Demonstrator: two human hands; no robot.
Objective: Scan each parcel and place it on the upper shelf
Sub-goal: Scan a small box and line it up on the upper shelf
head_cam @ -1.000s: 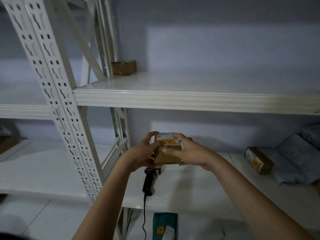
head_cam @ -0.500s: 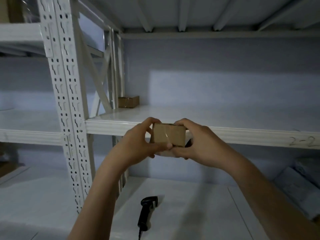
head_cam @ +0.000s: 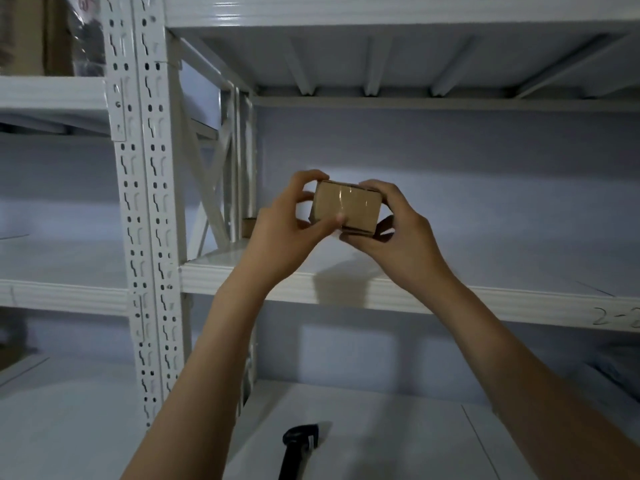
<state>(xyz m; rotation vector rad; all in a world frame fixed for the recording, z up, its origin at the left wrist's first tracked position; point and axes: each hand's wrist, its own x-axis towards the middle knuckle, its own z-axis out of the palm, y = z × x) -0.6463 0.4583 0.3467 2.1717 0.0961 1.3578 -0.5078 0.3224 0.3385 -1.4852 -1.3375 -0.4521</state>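
A small brown cardboard parcel (head_cam: 346, 206), taped across its face, is held in the air above the front part of the white upper shelf (head_cam: 398, 292). My left hand (head_cam: 287, 230) grips its left end and my right hand (head_cam: 394, 233) grips its right end and underside. Another small brown parcel (head_cam: 248, 227) sits at the back left of that shelf, mostly hidden behind my left hand. The black handheld scanner (head_cam: 298, 445) lies on the lower shelf (head_cam: 398, 438) below my arms.
A white perforated upright post (head_cam: 143, 216) stands to the left, with diagonal braces (head_cam: 211, 188) behind it. A higher shelf's ribbed underside (head_cam: 398, 60) spans the top. Boxes and a wrapped item (head_cam: 52, 32) sit on the top left. Handwritten marks (head_cam: 616, 317) are on the shelf edge.
Both hands have lifted the parcel from just above the scanner up past the upper shelf's front edge. The view has tilted upward, and the scanner stays on the lower shelf.
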